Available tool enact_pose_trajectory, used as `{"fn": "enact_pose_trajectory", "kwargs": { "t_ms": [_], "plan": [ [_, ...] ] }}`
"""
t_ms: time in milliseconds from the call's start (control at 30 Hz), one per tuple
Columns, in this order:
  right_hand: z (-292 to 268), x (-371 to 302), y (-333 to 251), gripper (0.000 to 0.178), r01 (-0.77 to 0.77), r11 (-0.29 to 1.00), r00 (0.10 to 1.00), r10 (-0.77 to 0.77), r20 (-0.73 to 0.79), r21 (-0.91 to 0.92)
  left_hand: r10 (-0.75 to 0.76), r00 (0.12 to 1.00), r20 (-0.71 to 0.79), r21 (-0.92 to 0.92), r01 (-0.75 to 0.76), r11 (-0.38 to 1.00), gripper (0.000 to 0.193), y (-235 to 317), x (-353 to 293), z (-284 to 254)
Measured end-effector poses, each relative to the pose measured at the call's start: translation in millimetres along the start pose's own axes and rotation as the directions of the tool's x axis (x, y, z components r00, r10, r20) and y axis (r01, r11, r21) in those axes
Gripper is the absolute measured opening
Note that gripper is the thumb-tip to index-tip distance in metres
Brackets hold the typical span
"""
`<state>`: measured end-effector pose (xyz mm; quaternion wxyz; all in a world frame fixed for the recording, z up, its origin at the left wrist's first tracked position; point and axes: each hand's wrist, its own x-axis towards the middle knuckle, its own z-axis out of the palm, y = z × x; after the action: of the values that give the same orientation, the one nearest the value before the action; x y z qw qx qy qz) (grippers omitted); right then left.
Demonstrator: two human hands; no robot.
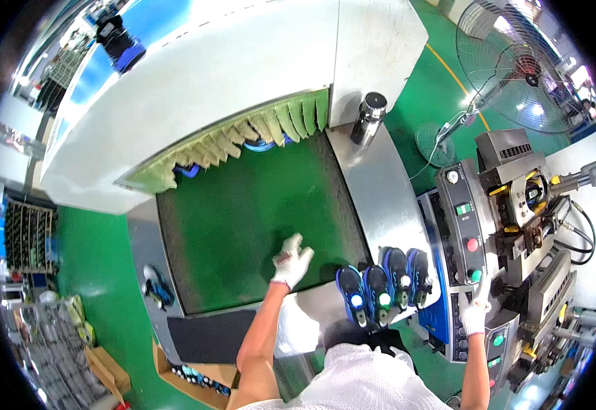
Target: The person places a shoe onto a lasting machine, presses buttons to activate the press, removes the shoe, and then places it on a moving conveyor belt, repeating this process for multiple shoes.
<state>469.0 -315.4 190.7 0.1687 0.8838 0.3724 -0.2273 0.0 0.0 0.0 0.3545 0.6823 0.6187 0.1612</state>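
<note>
My left hand (291,262), in a white glove, is over the near part of the green conveyor belt (257,198). Its fingers are apart and nothing shows in them. My right hand (474,316), also gloved, is at the machine's control panel (463,225). One finger stretches up close to a green button (476,275); whether it presses cannot be made out. Between my hands, several dark blue shoes (376,287) stand in a row on the metal ledge, with lasts in them. Another shoe (157,290) lies on the ledge left of the belt.
Pale green curtain strips (243,133) hang across the white housing's opening; blue items show beneath them. A flask (369,117) stands on the right metal ledge. A large fan (516,68) stands behind the press machine (527,205). A cardboard box (202,372) of shoes is at lower left.
</note>
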Motion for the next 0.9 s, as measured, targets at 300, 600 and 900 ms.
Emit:
{"fn": "enact_pose_trajectory", "kwargs": {
  "t_ms": [300, 600, 900],
  "plan": [
    [96.5, -130.9, -4.4, 0.093, -0.532, 0.816, 0.845, 0.493, 0.208, 0.226, 0.264, 0.931, -0.251, 0.415, -0.143, 0.899, 0.076, -22.8, 301.8, -104.0],
    [161.6, -239.7, 6.0, 0.076, -0.685, 0.715, 0.710, 0.610, 0.352, 0.141, 0.232, 0.970, 0.066, 0.374, -0.240, 0.896, 0.055, -81.4, 365.1, -73.8],
    [82.4, -145.2, -83.0, 0.074, -0.254, 0.867, 0.966, 0.206, 0.154, 0.429, 0.240, 0.970, 0.045, 0.113, -0.244, 0.963, 0.067, -31.7, 119.0, -53.6]
  ]
}}
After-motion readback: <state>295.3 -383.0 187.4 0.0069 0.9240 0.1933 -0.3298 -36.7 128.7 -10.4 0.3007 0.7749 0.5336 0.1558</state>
